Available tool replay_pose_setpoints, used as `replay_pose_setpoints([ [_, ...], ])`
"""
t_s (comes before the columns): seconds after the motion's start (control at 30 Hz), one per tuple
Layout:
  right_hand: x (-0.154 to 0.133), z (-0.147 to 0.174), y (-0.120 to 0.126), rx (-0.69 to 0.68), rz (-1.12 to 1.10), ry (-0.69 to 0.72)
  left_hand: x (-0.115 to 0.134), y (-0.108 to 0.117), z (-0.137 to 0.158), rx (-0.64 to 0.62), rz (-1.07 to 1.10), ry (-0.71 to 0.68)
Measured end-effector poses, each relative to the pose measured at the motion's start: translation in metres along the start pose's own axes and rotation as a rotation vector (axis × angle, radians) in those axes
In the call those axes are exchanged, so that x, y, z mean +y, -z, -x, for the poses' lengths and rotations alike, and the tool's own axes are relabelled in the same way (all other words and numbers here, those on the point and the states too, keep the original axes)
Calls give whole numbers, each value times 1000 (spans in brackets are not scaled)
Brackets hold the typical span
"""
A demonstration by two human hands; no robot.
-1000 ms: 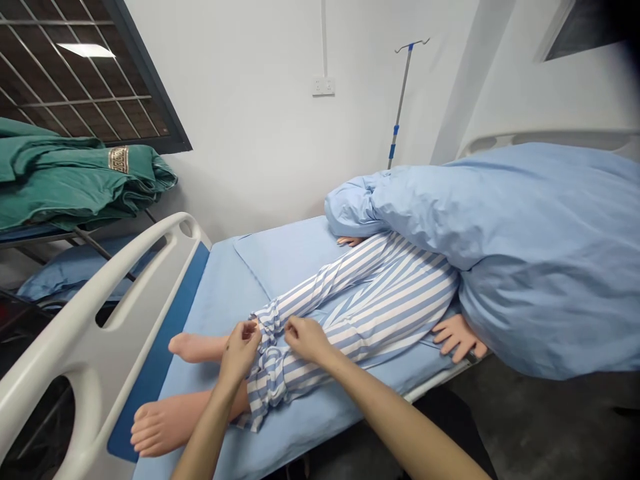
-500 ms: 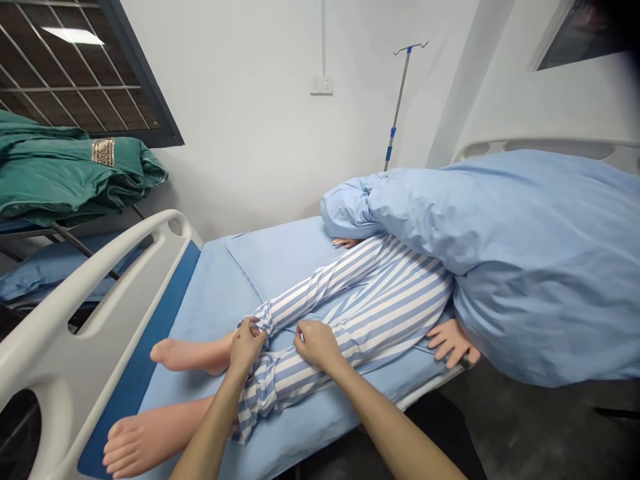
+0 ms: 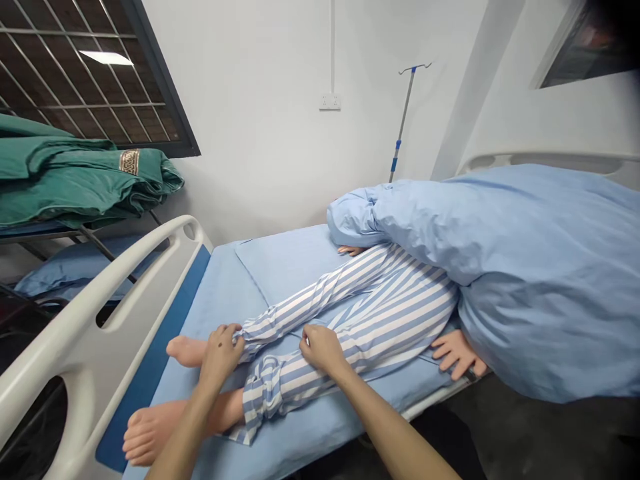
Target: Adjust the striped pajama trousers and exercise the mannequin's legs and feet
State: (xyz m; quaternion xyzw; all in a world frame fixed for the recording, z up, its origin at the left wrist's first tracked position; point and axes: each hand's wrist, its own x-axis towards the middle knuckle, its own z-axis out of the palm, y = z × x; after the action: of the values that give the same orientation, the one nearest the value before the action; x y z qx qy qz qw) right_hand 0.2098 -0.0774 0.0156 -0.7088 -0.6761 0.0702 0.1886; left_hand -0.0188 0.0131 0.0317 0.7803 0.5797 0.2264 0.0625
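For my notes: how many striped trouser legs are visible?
2: the far trouser leg, toward the wall, its lower end at the left hand; the near trouser leg, closer to the viewer.

right fingers (image 3: 311, 333) partly hidden, blue quilt (image 3: 530, 280) cut off at right

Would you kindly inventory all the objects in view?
Striped trousers: one pair, blue-white, centre
Manikin feet: two, pinkish, left
Manikin hands: two, pinkish, quilt edge
Quilt: one, light blue, right
Sheet: one, light blue, beneath trousers
Bed boards: two, pale, left and right
Drip stand: one, silver, by wall
Socket plate: one, white, wall
Barred window: one, dark, upper left
Framed pane: one, dark, upper right
Cloth pile: one, green, left
Lower bedding: uncounted, blue, below pile
Left hand: one, bare, at far cuff
Right hand: one, bare, over near leg
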Motion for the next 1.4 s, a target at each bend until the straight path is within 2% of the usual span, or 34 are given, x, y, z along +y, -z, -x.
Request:
replay_pose_setpoints([
  [0.2,1,-1,-4,45,-19,36,19,-20,-24,-6,272,81],
  [0.37,4,-1,-8,50,-89,29,23,-37,-41,146,661,224],
  [0.43,4,-8,-4,-29,-205,-34,22,-45,-40,138,619,227],
  [0.5,-2,-24,5,-231,-444,-76,21,-52,-37,107,420,235],
  [0.57,-17,-50,14,-406,-758,-44,22,-57,-33,116,193,289],
  [0.6,-28,-66,17,-366,-887,-10,23,-59,-32,128,116,322],
  [0.67,-52,-97,15,-105,-1027,27,24,-63,-32,127,47,364],
  [0.7,-64,-110,9,-7,-1042,42,25,-64,-32,116,38,370],
  [0.77,-81,-130,-11,68,-995,64,23,-65,-33,100,45,371],
  [0.9,-88,-140,-58,-7,-773,162,14,-63,-39,180,199,399],
  [0.97,-83,-139,-70,-27,-730,191,13,-58,-46,252,337,410],
  [1.03,-78,-138,-73,-24,-786,190,16,-51,-57,322,462,374],
  [1.13,-72,-143,-70,-34,-1006,142,25,-46,-73,387,680,327],
  [1.23,-68,-149,-70,-85,-1213,59,33,-55,-83,438,929,440],
  [1.3,-67,-152,-72,-110,-1293,17,36,-67,-84,455,949,503],
  [1.4,-68,-153,-72,-96,-1285,-48,36,-81,-79,387,816,481],
])
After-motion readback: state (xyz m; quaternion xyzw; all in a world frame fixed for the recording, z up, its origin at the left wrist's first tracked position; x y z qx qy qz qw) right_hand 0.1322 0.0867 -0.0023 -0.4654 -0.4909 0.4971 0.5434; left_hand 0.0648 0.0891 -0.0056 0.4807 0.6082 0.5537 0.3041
